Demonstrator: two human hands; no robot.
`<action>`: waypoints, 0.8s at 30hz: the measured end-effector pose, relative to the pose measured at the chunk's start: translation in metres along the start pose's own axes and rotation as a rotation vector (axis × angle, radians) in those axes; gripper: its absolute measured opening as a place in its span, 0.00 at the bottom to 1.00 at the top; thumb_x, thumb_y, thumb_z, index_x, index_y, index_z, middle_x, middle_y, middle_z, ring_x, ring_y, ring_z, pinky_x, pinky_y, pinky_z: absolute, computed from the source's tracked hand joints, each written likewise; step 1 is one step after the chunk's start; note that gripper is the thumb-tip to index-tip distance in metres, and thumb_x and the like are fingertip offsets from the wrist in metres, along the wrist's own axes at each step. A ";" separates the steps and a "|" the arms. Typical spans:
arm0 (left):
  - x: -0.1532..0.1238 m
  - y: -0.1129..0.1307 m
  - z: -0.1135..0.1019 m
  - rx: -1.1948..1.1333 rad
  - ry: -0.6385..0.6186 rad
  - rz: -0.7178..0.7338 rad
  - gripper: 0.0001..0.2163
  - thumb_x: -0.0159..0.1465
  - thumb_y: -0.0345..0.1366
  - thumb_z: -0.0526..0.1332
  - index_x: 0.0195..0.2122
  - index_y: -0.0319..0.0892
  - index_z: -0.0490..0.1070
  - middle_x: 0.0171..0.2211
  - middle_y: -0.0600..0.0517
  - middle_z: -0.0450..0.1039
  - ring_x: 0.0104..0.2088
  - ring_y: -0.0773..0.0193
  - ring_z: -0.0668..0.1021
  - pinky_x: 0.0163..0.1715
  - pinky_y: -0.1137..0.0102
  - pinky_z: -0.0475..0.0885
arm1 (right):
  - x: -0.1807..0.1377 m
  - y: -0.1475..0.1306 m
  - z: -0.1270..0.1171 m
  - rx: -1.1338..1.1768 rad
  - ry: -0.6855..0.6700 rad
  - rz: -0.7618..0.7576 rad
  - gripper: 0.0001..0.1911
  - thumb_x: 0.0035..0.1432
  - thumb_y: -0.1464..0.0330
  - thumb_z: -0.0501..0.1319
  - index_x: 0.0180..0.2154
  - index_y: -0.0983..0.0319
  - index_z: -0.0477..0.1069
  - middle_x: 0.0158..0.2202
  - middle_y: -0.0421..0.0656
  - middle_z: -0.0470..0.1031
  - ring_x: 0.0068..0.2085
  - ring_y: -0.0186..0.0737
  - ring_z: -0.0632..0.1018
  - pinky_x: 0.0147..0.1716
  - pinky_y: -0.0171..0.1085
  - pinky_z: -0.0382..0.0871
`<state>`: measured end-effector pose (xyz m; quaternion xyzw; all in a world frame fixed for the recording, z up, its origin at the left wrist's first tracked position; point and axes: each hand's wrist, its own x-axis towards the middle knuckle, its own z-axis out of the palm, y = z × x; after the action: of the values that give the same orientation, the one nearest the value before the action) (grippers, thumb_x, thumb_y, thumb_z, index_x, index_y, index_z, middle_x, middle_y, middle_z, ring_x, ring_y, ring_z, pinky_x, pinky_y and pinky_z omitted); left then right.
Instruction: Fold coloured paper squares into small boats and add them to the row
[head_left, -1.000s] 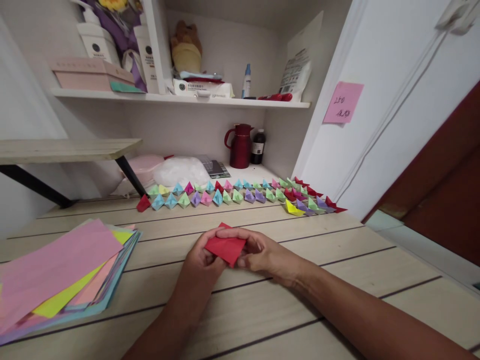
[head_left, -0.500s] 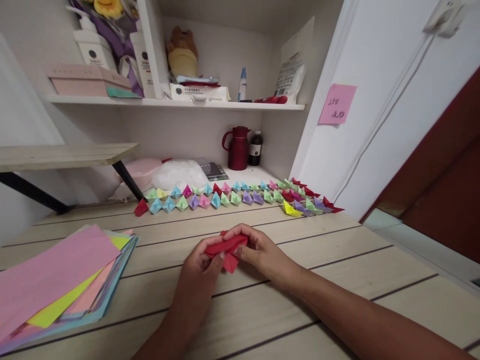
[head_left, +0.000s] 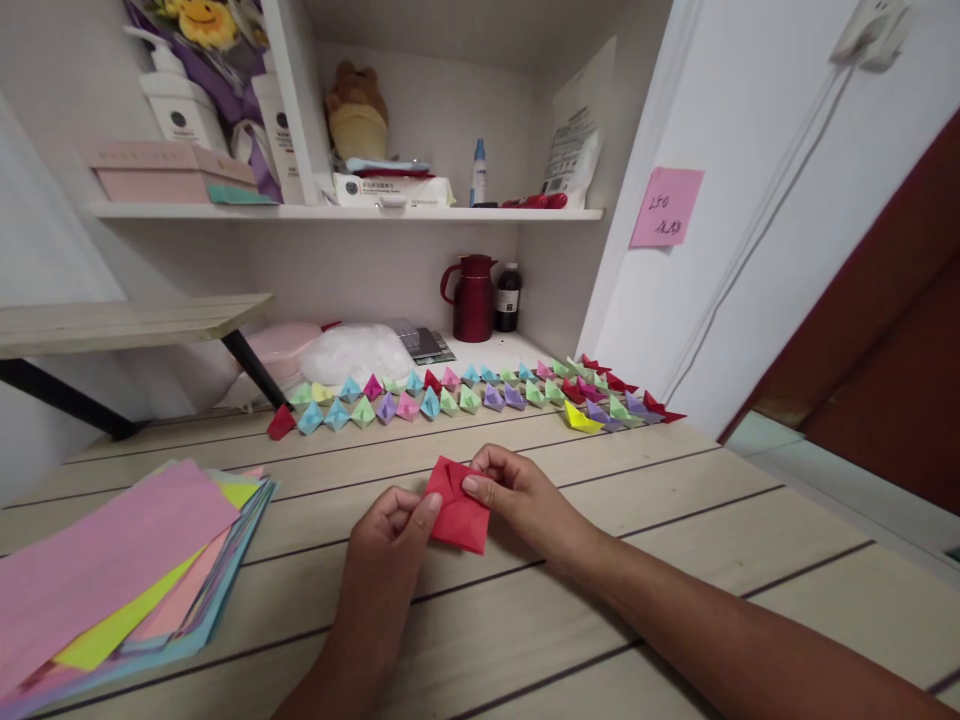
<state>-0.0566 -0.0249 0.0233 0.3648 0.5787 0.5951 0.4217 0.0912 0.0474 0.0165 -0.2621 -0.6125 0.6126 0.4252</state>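
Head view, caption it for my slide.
Left hand and right hand pinch a folded red paper over the table, paper boats lined up behind.

Pale wood-plank tabletop beneath 1 white shelf, white wall and dark red panel at right.

Red paper partly under thumbs; paper stack beyond left edge

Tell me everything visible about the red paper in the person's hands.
The red paper is a small folded piece, roughly diamond-shaped, with one corner pointing down and a crease showing near its top. It looks like thin, matte craft paper. The left hand pinches its left edge and the right hand pinches its upper right edge, holding it over the wooden table.
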 end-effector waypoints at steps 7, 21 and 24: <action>-0.002 -0.001 0.002 -0.014 0.072 -0.041 0.16 0.48 0.46 0.69 0.30 0.41 0.69 0.18 0.56 0.75 0.19 0.68 0.71 0.21 0.75 0.60 | -0.002 -0.002 0.007 0.150 0.038 0.027 0.20 0.46 0.61 0.71 0.33 0.60 0.62 0.22 0.33 0.68 0.23 0.30 0.65 0.25 0.31 0.55; -0.002 -0.003 0.002 -0.024 -0.020 -0.003 0.36 0.51 0.41 0.69 0.60 0.40 0.58 0.26 0.51 0.80 0.30 0.58 0.80 0.34 0.69 0.70 | -0.004 -0.009 0.005 0.325 0.082 0.173 0.26 0.41 0.62 0.74 0.42 0.61 0.69 0.28 0.38 0.76 0.29 0.33 0.74 0.32 0.33 0.65; -0.003 -0.005 0.003 0.002 -0.045 0.010 0.36 0.52 0.39 0.68 0.61 0.41 0.57 0.26 0.52 0.80 0.31 0.58 0.81 0.33 0.69 0.69 | -0.003 -0.006 0.003 0.367 0.098 0.189 0.26 0.40 0.64 0.75 0.42 0.62 0.72 0.30 0.40 0.77 0.31 0.34 0.75 0.35 0.34 0.67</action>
<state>-0.0525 -0.0270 0.0191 0.3813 0.5680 0.5882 0.4313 0.0910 0.0425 0.0223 -0.2661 -0.4421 0.7374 0.4358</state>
